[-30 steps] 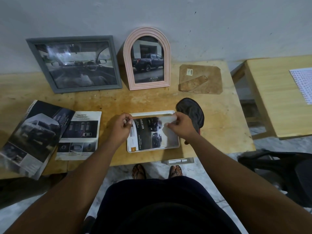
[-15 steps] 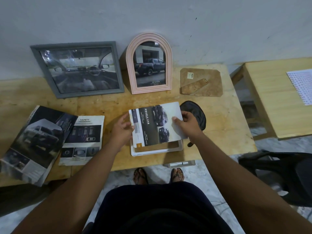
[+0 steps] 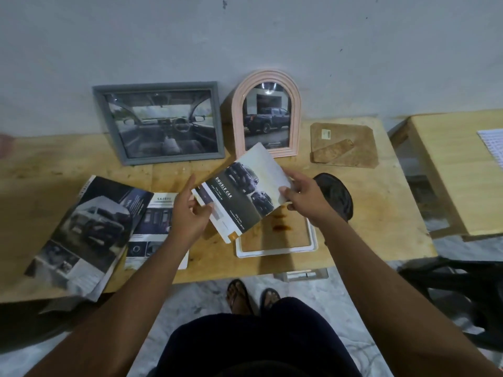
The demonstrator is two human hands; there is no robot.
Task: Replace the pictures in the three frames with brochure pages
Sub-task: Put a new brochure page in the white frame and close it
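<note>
Both hands on the brochure page (image 3: 243,195), held up off the table (image 3: 381,213), above and overlapping the upper-left part of the white frame (image 3: 277,250). Left hand (image 3: 187,213) grips the page's left edge, thumb on the printed face, index finger sticking up free. Right hand (image 3: 304,198) pinches the right edge between thumb and fingers, other fingers loosely curled. Page sits between the two hands, one on each short side.

Page orientation: printed face up toward the camera, tilted, long axis running diagonally from lower left to upper right. "DOUBLE CAB" heading reads along the same diagonal; top corner points at the base of the pink arched frame (image 3: 268,77) and overlaps it in view. Contact there, cannot tell.

White frame lies flat at the near table edge, opening empty, bare wood showing through it. Pink arched frame and grey frame (image 3: 158,87) lean against the wall, both with car pictures in. Frame backing board (image 3: 344,144) lies flat right of the pink frame. Open brochure (image 3: 89,229) and a loose "SAFETY" page (image 3: 156,232) lie to the left, partly under the left forearm in view.
</note>
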